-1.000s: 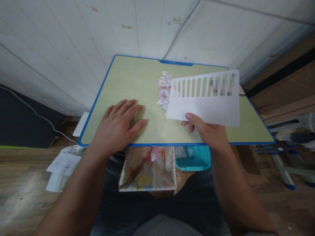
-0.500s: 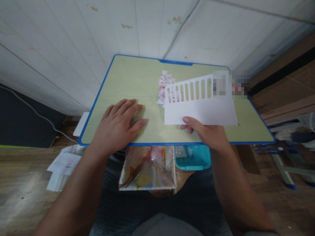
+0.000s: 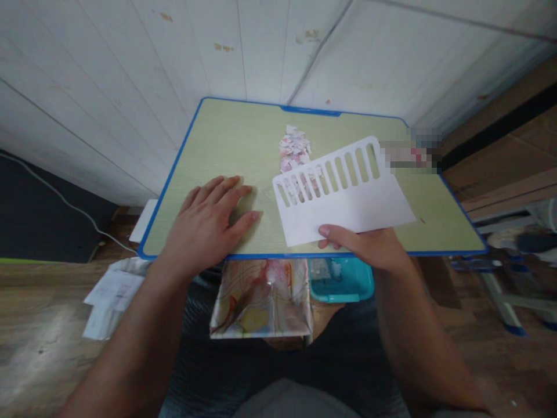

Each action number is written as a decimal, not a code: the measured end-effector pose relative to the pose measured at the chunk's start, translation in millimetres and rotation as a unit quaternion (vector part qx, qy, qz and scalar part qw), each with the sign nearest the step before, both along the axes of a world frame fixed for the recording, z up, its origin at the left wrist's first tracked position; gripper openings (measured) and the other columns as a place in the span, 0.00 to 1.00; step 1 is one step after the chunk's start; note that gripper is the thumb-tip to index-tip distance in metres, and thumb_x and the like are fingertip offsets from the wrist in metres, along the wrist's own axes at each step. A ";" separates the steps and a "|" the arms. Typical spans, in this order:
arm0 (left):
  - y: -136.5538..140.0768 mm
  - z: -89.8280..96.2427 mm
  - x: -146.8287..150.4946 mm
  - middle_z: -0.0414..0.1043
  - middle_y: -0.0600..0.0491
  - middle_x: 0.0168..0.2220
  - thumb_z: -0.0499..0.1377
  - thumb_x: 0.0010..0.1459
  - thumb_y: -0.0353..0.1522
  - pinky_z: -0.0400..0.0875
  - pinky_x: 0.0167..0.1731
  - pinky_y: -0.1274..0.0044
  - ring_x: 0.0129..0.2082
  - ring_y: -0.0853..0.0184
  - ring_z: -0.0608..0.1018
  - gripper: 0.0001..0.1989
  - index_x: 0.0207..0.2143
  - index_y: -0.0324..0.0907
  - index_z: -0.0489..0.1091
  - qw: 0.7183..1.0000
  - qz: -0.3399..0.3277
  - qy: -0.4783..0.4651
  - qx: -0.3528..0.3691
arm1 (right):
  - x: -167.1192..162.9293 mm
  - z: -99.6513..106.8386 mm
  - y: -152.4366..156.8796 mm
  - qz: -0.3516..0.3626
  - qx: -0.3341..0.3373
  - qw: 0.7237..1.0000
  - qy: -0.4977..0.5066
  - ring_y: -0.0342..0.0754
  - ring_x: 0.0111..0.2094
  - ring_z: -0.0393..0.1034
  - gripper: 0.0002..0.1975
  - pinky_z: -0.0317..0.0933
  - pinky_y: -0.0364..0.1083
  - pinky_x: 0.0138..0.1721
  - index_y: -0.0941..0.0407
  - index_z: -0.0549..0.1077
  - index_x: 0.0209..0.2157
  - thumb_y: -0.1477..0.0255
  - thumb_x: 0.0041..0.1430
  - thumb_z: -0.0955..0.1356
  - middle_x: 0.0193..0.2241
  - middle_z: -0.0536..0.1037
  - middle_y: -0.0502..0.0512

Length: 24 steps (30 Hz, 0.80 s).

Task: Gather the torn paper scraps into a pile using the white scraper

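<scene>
My right hand pinches the lower edge of a white slotted card, thumb on top and fingers beneath. A row of long rounded slots runs along the card's far side, and its left end tilts toward me. Through the left slots, part of a pile of torn paper scraps shows, white and pinkish; the rest of the pile lies beyond the card. My left hand rests flat on the pale green table, fingers spread, holding nothing. It lies to the left of the card, apart from it.
Below the table's front edge are a patterned, cloth-like lined box and a turquoise plastic basket with something inside. White papers lie on the floor at left. A cable runs down the panelled wall. Cardboard stands at right.
My right hand has drawn the card toward me and slightly left, turning it so the left end dips nearer. More of the scrap pile shows. My left hand has stayed still.
</scene>
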<state>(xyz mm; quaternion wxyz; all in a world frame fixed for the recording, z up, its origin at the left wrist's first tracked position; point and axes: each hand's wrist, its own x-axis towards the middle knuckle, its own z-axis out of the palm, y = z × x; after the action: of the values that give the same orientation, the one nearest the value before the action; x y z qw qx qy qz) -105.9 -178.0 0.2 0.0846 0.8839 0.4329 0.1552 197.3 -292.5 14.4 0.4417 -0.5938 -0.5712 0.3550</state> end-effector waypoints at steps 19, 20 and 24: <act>1.5 -2.6 -2.4 0.69 0.46 0.80 0.52 0.81 0.52 0.59 0.82 0.48 0.83 0.45 0.66 0.30 0.74 0.50 0.73 1.000 -0.007 -0.007 0.002 | 3.4 5.9 0.7 0.083 0.027 0.996 -0.005 0.56 0.31 0.84 0.15 0.85 0.59 0.47 0.48 0.87 0.26 0.61 0.67 0.81 0.27 0.87 0.54; 1.7 -2.8 -2.4 0.69 0.46 0.81 0.52 0.81 0.52 0.59 0.82 0.48 0.83 0.45 0.66 0.30 0.74 0.50 0.73 1.000 -0.008 -0.008 0.002 | 3.4 5.9 0.1 0.084 0.020 0.996 0.001 0.56 0.31 0.83 0.15 0.85 0.58 0.44 0.48 0.87 0.26 0.60 0.67 0.81 0.26 0.87 0.54; 2.2 -3.1 -2.4 0.68 0.47 0.81 0.53 0.81 0.52 0.59 0.83 0.49 0.83 0.46 0.66 0.30 0.74 0.51 0.73 1.000 -0.005 -0.006 -0.001 | 1.0 2.6 0.6 -0.007 0.006 0.998 0.057 0.52 0.25 0.79 0.17 0.79 0.51 0.33 0.51 0.84 0.25 0.58 0.65 0.81 0.23 0.84 0.54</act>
<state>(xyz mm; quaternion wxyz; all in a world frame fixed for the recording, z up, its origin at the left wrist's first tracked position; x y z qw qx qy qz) -108.3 -175.7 -3.0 0.0886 0.8848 0.4284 0.1603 198.3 -291.9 17.1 0.4798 -0.5740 -0.5431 0.3813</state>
